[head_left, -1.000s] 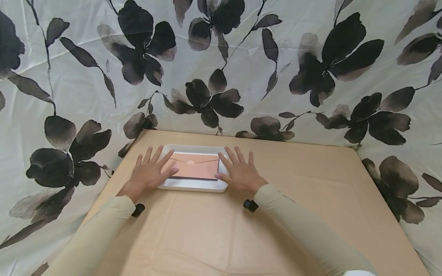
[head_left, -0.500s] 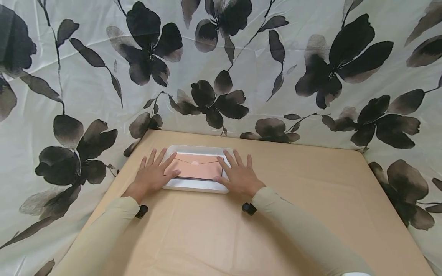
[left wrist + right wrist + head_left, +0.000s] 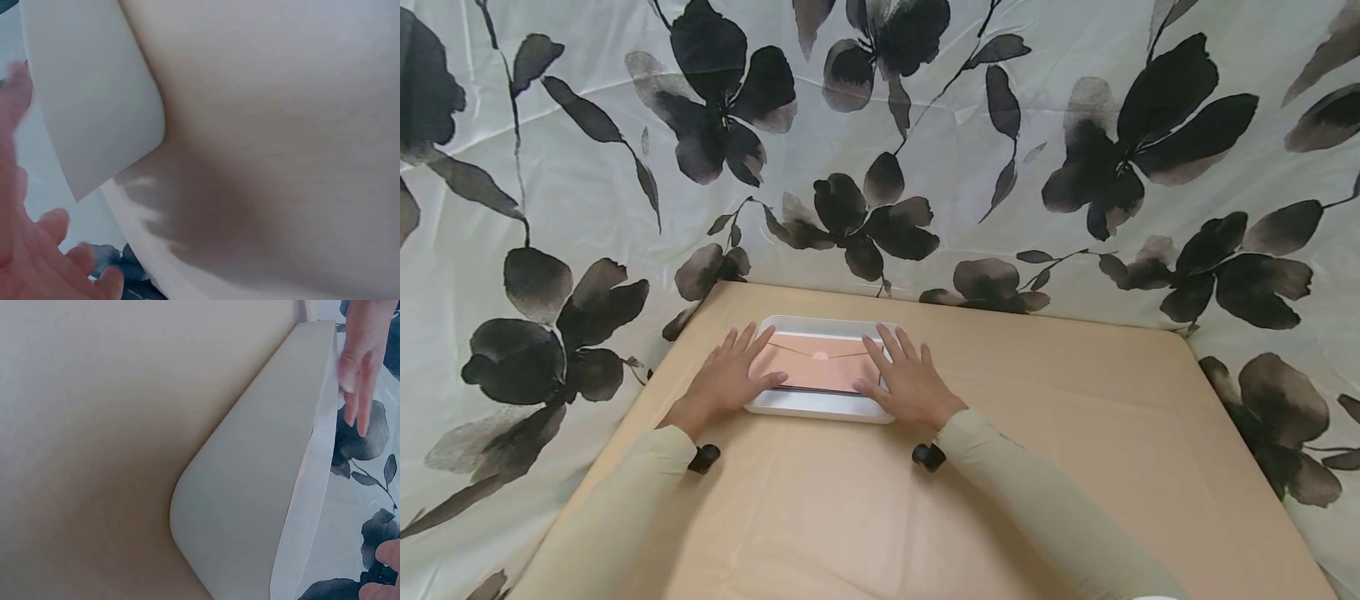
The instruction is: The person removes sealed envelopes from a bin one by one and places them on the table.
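A white shallow tray [image 3: 820, 406] holds a salmon-pink envelope [image 3: 816, 367] with a folded flap and a pale round seal. A dark edge shows beneath the envelope's near side. My left hand [image 3: 726, 375] is spread at the tray's left end, its thumb reaching over the envelope. At the right end, my right hand [image 3: 913, 379] lies likewise, with thumb and index finger over the envelope's edge. Whether the fingertips touch it cannot be told. The left wrist view has the tray's outer wall [image 3: 94, 106] beside my relaxed fingers; the right wrist view catches mainly the wall [image 3: 250, 462].
A tan-covered table [image 3: 1037, 467] extends toward me and to the right of the tray. Behind and along its sides hangs a white cloth [image 3: 985, 192] with dark flowers. Both wrists carry small black cameras.
My right hand has shifted slightly left, further over the tray's end. The left hand stays nearly in place. The head view has swayed a little.
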`<state>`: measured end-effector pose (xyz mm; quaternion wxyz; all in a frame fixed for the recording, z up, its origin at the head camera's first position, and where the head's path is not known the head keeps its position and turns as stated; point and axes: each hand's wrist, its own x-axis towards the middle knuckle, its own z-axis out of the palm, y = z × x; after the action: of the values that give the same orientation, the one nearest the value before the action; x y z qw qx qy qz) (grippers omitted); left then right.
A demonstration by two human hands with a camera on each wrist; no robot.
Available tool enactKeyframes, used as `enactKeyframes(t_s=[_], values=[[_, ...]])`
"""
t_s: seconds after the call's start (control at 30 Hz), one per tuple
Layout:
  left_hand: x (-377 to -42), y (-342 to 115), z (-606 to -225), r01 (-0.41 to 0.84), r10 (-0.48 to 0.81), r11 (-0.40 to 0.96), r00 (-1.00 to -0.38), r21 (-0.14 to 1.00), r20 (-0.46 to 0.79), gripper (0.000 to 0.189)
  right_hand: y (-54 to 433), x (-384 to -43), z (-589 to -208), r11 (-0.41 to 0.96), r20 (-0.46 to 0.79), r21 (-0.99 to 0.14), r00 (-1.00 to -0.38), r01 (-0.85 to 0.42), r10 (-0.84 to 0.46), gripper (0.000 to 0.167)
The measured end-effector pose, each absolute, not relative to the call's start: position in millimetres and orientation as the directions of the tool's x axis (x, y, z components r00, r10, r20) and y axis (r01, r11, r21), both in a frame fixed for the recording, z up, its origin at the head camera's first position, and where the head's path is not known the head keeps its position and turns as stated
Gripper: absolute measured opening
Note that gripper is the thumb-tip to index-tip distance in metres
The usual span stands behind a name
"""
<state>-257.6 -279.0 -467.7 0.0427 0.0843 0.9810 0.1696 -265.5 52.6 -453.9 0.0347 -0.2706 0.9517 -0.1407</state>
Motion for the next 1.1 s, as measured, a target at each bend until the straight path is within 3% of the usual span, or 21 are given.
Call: enactKeyframes(t_s=[0.23,0.47,0.6,0.8,1.1], values=[[-267,-284,-463,0.051,0.134,0.829,-0.985,0.557,-0.109,0.099,50,-269,-451,0.788,0.017,-0.398,-0.862,-0.47,-0.506,0.083],[-275,-284,-461,-0.066,0.065,0.696,-0.986,0.715,-0.154,0.087,48,-273,-444,0.714,-0.021,-0.626,-0.91,-0.312,-0.415,0.09],[-274,-285,-461,-0.122,0.016,0.648,-0.985,0.751,-0.174,0.076,46,-274,-445,0.669,-0.053,-0.709,-0.929,-0.222,-0.365,0.096],[-275,-293,-464,-0.179,-0.015,0.615,-0.976,0.768,-0.216,0.07,40,-275,-446,0.582,-0.086,-0.808,-0.959,-0.091,-0.269,0.091],[-278,-295,-470,-0.283,-0.063,0.524,-0.953,0.803,-0.295,0.068,31,-274,-454,0.388,-0.279,-0.906,-0.927,0.168,-0.252,0.093]])
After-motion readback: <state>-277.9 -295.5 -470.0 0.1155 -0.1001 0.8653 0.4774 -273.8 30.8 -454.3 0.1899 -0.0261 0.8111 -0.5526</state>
